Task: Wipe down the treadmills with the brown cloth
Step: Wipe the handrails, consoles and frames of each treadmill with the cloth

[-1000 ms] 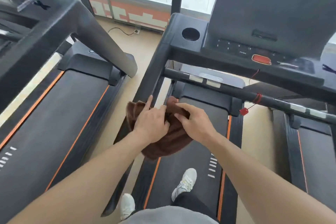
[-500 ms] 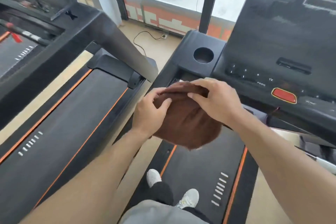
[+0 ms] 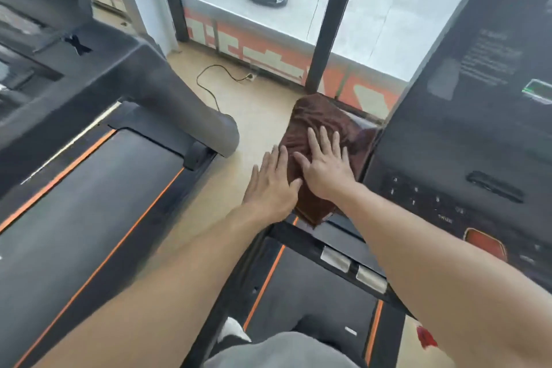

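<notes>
Both hands, left hand [image 3: 270, 185] and right hand [image 3: 325, 167], fingers flat and released, press the crumpled brown cloth [image 3: 322, 122] onto the black treadmill console's left wing [image 3: 366, 122]; next, sweep it across.

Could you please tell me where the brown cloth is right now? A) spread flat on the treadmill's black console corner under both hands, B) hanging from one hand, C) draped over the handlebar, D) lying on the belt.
A: the brown cloth lies spread on the black console corner, with the left hand and right hand pressing flat on it.

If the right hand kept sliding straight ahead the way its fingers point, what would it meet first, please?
Probably only more brown cloth under the right hand, then the console's far edge near the window; depth is unclear.
</notes>
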Available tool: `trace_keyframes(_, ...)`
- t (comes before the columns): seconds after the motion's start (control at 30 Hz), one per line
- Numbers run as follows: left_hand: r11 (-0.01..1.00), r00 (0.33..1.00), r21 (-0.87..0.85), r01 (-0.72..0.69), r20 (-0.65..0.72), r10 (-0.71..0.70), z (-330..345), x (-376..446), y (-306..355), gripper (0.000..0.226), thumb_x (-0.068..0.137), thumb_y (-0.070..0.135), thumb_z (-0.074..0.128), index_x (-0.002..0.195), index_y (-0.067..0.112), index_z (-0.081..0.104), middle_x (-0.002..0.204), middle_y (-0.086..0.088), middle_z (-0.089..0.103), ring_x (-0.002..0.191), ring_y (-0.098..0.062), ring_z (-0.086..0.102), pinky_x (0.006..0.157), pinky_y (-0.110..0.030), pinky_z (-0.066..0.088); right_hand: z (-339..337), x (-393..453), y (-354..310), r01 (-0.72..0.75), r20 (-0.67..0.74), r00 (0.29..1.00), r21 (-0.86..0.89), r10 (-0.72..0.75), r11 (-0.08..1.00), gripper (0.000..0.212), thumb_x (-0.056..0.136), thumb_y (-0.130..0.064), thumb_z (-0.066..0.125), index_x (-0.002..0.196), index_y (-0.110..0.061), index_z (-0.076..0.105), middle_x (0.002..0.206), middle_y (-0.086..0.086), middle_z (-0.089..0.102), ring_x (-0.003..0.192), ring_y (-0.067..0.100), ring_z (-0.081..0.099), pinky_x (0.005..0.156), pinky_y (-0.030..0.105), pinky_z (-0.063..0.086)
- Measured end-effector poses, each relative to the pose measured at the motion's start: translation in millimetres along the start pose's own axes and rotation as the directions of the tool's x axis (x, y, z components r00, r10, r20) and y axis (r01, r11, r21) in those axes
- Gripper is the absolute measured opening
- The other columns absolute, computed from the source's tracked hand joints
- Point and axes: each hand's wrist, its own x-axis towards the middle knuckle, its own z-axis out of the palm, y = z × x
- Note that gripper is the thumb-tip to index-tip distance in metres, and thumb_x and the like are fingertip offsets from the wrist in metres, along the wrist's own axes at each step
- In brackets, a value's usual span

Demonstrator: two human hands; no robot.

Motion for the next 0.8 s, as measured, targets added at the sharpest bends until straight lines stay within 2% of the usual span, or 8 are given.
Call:
trace_keyframes(0.13, 1.0, 0.999, -0.028, 0.012, 0.038, -0.011, 4.2, 49.4, 4.1, 0.084, 0.105, 0.043, 0.04, 0.16, 0.008, -0.014, 0.17, -0.011, -0.017, 0.157, -0.022, -0.014, 0.128, -0.038, -0.006, 0.5, 47.0, 1.5, 0.021, -0.155, 0.987, -0.056, -0.029, 0.998, 0.067, 0.104, -0.062, 0.015, 0.163, -0.033, 0.001, 0.171, -0.005, -0.009, 0.156, 0.019, -0.017, 0.125, 0.046, -0.012)
trace_keyframes(0.27, 0.989, 0.989, -0.126, 0.072, 0.141, -0.054, -11.1, 101.4, 15.3, 0.081, 0.106, 0.042, 0.037, 0.161, 0.009, -0.013, 0.171, -0.012, -0.007, 0.159, -0.023, -0.001, 0.127, -0.036, 0.003, -16.3, 98.4, 9.7, 0.049, -0.207, 0.976, -0.088, -0.066, 0.995, 0.063, 0.102, -0.061, 0.017, 0.161, -0.039, 0.016, 0.171, -0.008, 0.004, 0.158, 0.017, -0.005, 0.126, 0.047, -0.004)
trace_keyframes(0.37, 0.97, 0.98, -0.193, 0.147, 0.159, -0.117, -15.7, 134.2, 23.9, 0.076, 0.105, 0.053, 0.035, 0.164, 0.019, 0.0, 0.169, -0.011, 0.016, 0.153, -0.031, 0.025, 0.122, -0.045, 0.023, -37.2, 136.3, 17.9, 0.142, -0.17, 0.974, -0.055, -0.15, 0.988, 0.056, 0.101, -0.06, 0.023, 0.149, -0.038, 0.041, 0.161, -0.006, 0.035, 0.151, 0.021, 0.026, 0.121, 0.049, 0.022)
trace_keyframes(0.43, 0.956, 0.972, -0.217, 0.197, 0.169, -0.162, -16.5, 150.2, 31.7, 0.075, 0.104, 0.058, 0.032, 0.164, 0.021, 0.005, 0.167, -0.01, 0.022, 0.15, -0.033, 0.031, 0.119, -0.047, 0.028, -49.8, 156.2, 24.6, 0.175, -0.107, 0.979, -0.002, -0.174, 0.985, 0.051, 0.099, -0.059, 0.026, 0.136, -0.037, 0.055, 0.145, -0.006, 0.053, 0.133, 0.024, 0.05, 0.108, 0.048, 0.039)
trace_keyframes(0.53, 0.937, 0.966, -0.258, 0.234, 0.167, -0.196, -17.3, 178.8, 37.0, 0.075, 0.102, 0.059, 0.031, 0.162, 0.018, 0.014, 0.165, -0.009, 0.029, 0.149, -0.032, 0.034, 0.12, -0.047, 0.029, -62.9, 184.2, 29.2, 0.171, 0.005, 0.985, 0.057, -0.171, 0.984, 0.046, 0.097, -0.056, 0.029, 0.109, -0.034, 0.067, 0.124, 0.001, 0.067, 0.111, 0.03, 0.06, 0.093, 0.046, 0.049)
trace_keyframes(0.63, 0.91, 0.965, -0.332, 0.25, 0.169, -0.203, -16.8, 196.9, 40.5, 0.078, 0.097, 0.065, 0.03, 0.159, 0.017, 0.026, 0.158, -0.009, 0.041, 0.145, -0.029, 0.04, 0.118, -0.047, 0.032, -69.2, 206.9, 32.0, 0.131, 0.101, 0.985, 0.114, -0.142, 0.985, 0.036, 0.096, -0.041, 0.031, 0.071, -0.027, 0.053, 0.085, 0.0, 0.06, 0.091, 0.032, 0.056, 0.077, 0.039, 0.043)
trace_keyframes(0.73, 0.909, 0.968, -0.339, 0.243, 0.143, -0.206, -14.5, 201.6, 39.8, 0.068, 0.103, 0.061, 0.029, 0.157, 0.019, 0.031, 0.154, -0.009, 0.048, 0.141, -0.029, 0.044, 0.114, -0.042, 0.034, -70.0, 220.5, 38.2, 0.125, 0.108, 0.985, 0.084, -0.134, 0.989, 0.031, 0.097, -0.03, 0.033, 0.081, -0.013, 0.054, 0.08, 0.002, 0.051, 0.093, 0.037, 0.056, 0.07, 0.034, 0.033)
trace_keyframes(0.8, 0.91, 0.973, -0.347, 0.227, 0.119, -0.197, -13.7, 199.8, 38.4, 0.066, 0.104, 0.062, 0.03, 0.157, 0.022, 0.032, 0.153, -0.007, 0.049, 0.14, -0.028, 0.045, 0.114, -0.04, 0.035, -71.1, 218.0, 39.7, 0.162, 0.086, 0.983, 0.019, -0.163, 0.987, 0.033, 0.1, -0.022, 0.034, 0.091, -0.003, 0.059, 0.088, 0.012, 0.056, 0.099, 0.041, 0.056, 0.069, 0.037, 0.035)
